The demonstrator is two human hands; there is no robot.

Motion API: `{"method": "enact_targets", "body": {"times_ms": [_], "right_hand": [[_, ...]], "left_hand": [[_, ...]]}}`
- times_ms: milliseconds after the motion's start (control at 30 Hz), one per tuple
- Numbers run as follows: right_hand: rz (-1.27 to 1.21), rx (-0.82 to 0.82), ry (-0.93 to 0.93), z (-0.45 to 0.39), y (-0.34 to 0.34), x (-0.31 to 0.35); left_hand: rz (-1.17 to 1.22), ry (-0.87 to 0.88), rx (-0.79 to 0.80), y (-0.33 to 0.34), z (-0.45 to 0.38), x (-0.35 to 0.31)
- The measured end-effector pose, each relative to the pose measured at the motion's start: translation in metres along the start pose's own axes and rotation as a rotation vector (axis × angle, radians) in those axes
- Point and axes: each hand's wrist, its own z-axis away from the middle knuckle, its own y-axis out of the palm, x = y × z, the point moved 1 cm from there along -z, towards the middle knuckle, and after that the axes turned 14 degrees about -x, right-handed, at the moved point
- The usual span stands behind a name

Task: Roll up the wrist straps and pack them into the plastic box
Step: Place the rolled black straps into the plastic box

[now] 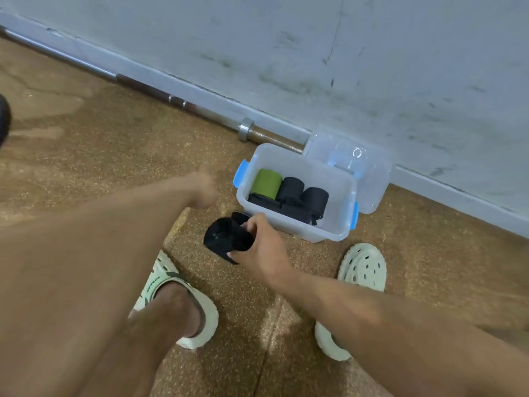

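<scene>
Head camera looks down at a speckled floor (pixel 100 156) by a wall. Clear plastic box (pixel 337 224), lid off, already holds one green roll (pixel 267 183) and black rolls (pixel 292 190). Right hand (pixel 263 247) grips another black rolled strap (pixel 226 239) just before the box, fingers curled around it. Left hand (pixel 204 190) is blurred; cannot tell its fingers.

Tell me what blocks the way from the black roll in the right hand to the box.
Nothing visible: the roll in the right hand is just short of the open box, whose lid is off behind it.
</scene>
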Motion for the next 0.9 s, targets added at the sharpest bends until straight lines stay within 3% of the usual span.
{"method": "enact_targets", "body": {"times_ms": [200,367,433,633,767,900], "right_hand": [[0.069,-0.300,-0.057,-0.080,-0.119,0.027],[0.225,-0.263,0.111,-0.122,-0.160,0.001],[0.130,-0.266,0.231,-0.128,-0.150,-0.013],[-0.493,-0.250,0.771,-0.154,-0.071,-0.064],[-0.667,-0.252,0.830,-0.173,-0.036,-0.086],[-0.575,-0.270,0.770,-0.188,-0.025,-0.097]], "left_hand": [[0.024,0.051,-0.067,-0.001,-0.002,-0.028],[0.070,0.068,0.014,0.026,0.000,-0.043],[0.055,0.065,0.051,0.033,0.003,-0.046],[0.011,0.091,0.086,0.055,0.005,-0.039],[0.019,0.116,0.082,0.061,-0.002,-0.036],[-0.020,0.101,0.095,0.063,-0.005,-0.032]]}}
